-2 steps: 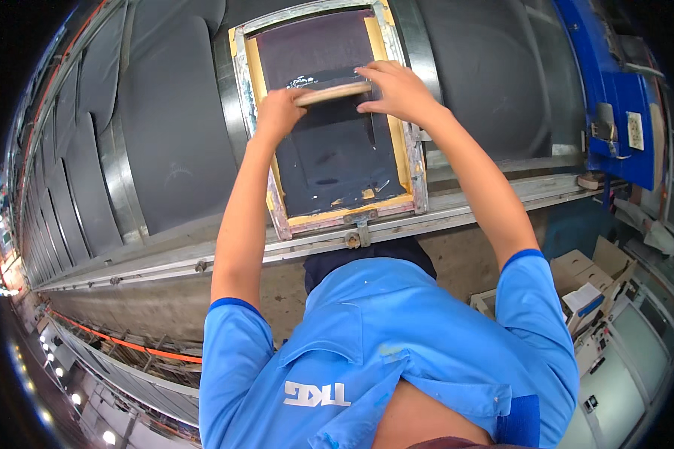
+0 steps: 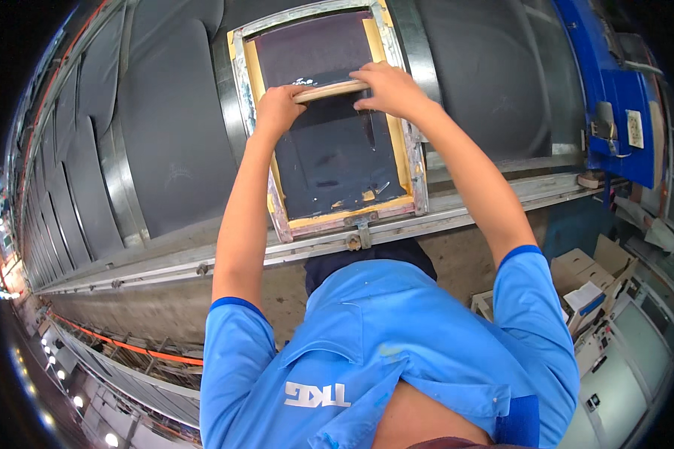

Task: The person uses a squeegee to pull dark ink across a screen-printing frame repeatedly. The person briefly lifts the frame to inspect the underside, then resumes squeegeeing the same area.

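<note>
In the head view, a wooden bar [image 2: 328, 91] lies left to right across a dark screen [image 2: 337, 153], toward its far half. The left hand [image 2: 275, 112] has its fingers clamped on the bar's left end. The right hand [image 2: 393, 91] is spread about the right end, its thumb apart from the other fingers; I cannot tell how firmly they hold it. The screen sits in a stained frame [image 2: 278, 213], with yellow tape [image 2: 398, 150] along its inner edges. A yellow scrap [image 2: 368, 195] lies near the screen's near edge. The frame rests on a long surface [image 2: 120, 179], between dark sheets [image 2: 172, 135] to left and right. A metal rail [image 2: 494, 199] runs along the near side. A blue panel [image 2: 627, 97] stands at far right, cardboard boxes [image 2: 574, 269] at near right.
</note>
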Tool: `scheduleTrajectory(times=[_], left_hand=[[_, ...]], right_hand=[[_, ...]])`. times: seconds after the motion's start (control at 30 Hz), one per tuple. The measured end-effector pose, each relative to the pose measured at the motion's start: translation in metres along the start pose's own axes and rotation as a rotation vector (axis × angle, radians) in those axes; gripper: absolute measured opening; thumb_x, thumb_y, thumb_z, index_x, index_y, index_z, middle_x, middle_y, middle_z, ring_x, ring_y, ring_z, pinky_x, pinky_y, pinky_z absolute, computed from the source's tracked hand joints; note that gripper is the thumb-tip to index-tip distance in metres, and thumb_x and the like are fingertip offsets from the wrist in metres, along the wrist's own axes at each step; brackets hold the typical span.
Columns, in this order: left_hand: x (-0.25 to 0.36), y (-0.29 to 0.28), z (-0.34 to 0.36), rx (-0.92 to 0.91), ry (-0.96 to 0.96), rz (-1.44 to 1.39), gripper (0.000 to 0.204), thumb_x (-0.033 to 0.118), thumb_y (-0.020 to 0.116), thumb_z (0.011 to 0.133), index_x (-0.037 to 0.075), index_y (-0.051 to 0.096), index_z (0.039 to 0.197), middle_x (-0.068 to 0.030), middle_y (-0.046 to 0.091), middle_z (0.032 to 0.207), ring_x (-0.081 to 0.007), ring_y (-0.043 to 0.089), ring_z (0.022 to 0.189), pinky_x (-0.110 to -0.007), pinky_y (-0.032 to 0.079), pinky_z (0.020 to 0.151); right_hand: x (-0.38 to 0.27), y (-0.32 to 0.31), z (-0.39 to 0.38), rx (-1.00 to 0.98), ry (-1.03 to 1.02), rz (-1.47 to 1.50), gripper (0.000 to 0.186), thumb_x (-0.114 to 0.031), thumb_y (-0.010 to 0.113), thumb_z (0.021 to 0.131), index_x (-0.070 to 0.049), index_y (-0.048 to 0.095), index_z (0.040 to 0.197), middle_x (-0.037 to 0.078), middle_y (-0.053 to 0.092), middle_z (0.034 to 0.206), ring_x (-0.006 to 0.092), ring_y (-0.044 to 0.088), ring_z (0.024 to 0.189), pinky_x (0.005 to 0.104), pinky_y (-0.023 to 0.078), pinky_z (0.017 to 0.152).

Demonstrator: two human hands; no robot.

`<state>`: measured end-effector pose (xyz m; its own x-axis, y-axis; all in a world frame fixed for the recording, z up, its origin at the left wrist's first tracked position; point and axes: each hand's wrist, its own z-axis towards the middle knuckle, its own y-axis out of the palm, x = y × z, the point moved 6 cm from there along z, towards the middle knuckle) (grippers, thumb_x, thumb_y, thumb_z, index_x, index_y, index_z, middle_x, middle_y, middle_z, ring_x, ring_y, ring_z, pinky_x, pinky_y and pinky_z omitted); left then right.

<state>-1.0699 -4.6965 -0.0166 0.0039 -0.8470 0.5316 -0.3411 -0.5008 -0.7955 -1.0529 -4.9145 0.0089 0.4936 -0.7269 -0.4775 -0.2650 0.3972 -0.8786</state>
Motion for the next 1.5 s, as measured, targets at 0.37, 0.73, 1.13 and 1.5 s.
scheduleTrajectory(times=[0.37,0.73,1.13,1.5], left_hand=[[0.014,0.077,-0.134,0.352,0.261,0.102,0.051,-0.008,0.067,0.067,0.014,0.077,0.111,-0.004,0.075,0.119,-0.0263,0.069,0.112,-0.04,0.051,0.1],[0.003,0.01,0.007,0.325,0.138,0.034,0.04,0.0,0.07,0.072,0.016,0.078,0.108,-0.0076,0.075,0.109,-0.0312,0.071,0.1,-0.041,0.056,0.09],[0.013,0.087,-0.155,0.295,0.226,0.035,0.044,-0.007,0.068,0.068,0.011,0.077,0.107,-0.0071,0.076,0.113,-0.0268,0.07,0.109,-0.041,0.053,0.097],[0.026,0.1,-0.172,0.288,0.229,0.019,0.054,-0.002,0.075,0.066,0.011,0.071,0.118,-0.0069,0.068,0.131,-0.0298,0.06,0.125,-0.043,0.047,0.105]], right_hand=[[-0.043,0.07,-0.137,0.1,0.155,0.216,0.051,0.004,0.078,0.068,-0.003,0.069,0.117,0.012,0.063,0.116,0.0348,0.059,0.112,0.0428,0.05,0.097],[0.023,0.03,0.002,0.165,0.11,-0.079,0.039,-0.012,0.082,0.072,-0.011,0.074,0.11,0.004,0.07,0.111,0.026,0.062,0.11,0.043,0.044,0.095],[-0.057,0.064,-0.16,-0.001,0.153,0.001,0.052,-0.014,0.083,0.072,-0.011,0.069,0.122,0.005,0.066,0.124,0.0265,0.059,0.113,0.0438,0.042,0.097],[0.139,0.056,-0.11,0.394,0.638,0.45,0.037,-0.036,0.069,0.093,-0.016,0.069,0.124,0.018,0.069,0.093,0.0318,0.066,0.084,0.0406,0.051,0.081]])
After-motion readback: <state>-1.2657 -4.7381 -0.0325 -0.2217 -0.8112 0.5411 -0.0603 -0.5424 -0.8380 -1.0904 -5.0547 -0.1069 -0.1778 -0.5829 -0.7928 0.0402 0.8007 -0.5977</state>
